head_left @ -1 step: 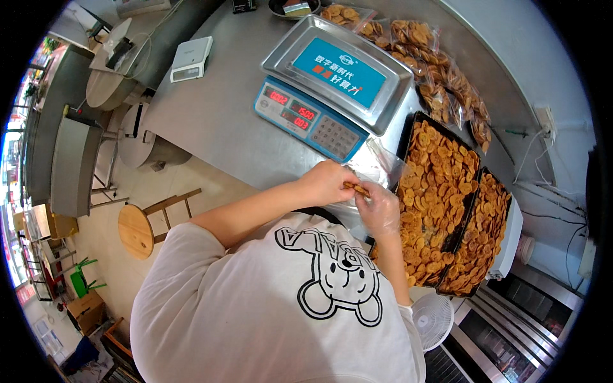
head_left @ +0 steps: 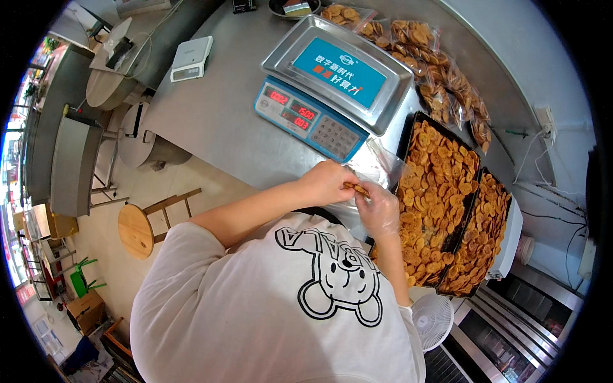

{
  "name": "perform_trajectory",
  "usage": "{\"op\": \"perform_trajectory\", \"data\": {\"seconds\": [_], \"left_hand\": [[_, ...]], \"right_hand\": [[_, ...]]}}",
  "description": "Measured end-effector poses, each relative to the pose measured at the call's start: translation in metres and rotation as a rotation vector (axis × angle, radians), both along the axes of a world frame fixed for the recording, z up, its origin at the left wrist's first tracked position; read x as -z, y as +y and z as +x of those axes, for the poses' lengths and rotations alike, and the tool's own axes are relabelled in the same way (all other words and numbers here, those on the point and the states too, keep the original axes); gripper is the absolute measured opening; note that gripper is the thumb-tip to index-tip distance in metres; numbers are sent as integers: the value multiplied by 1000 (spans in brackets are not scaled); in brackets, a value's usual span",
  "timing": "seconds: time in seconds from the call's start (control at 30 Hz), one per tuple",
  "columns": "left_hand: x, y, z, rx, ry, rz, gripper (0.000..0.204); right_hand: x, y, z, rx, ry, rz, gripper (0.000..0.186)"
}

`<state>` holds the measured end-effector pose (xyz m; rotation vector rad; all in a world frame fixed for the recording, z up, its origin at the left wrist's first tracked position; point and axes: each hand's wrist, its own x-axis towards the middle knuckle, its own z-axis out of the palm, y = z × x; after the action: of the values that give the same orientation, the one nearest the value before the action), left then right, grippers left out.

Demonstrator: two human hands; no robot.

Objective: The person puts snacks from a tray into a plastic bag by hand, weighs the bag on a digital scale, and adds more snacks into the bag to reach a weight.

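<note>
Between my hands is a small brown piece point(head_left: 355, 189), apparently fried slices. My left hand point(head_left: 325, 183) is closed on it from the left. My right hand point(head_left: 382, 209), in a clear plastic glove, pinches its other end. A clear plastic bag point(head_left: 383, 156) lies behind my hands, partly hidden by them. To the right are two dark trays point(head_left: 469, 222) heaped with brown slices point(head_left: 434, 191). Beyond my hands stands a blue digital scale point(head_left: 341, 140) with a steel pan and lit red displays.
Filled clear bags point(head_left: 412, 32) line the back of the steel table point(head_left: 204, 127). A small white scale point(head_left: 190, 59) sits at back left. A wooden stool point(head_left: 135, 231) stands on the floor at left. A white fan point(head_left: 431, 319) and steel ovens point(head_left: 511, 313) are at lower right.
</note>
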<state>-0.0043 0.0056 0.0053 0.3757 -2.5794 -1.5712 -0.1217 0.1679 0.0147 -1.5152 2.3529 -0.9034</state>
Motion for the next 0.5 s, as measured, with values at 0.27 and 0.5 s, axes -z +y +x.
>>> {"op": "perform_trajectory", "data": {"seconds": [0.27, 0.5], "left_hand": [[13, 0, -1, 6, 77, -143, 28], [15, 2, 2, -71, 48, 85, 48]], "right_hand": [[6, 2, 3, 36, 83, -31, 24], [-7, 2, -2, 48, -21, 48, 23]]}}
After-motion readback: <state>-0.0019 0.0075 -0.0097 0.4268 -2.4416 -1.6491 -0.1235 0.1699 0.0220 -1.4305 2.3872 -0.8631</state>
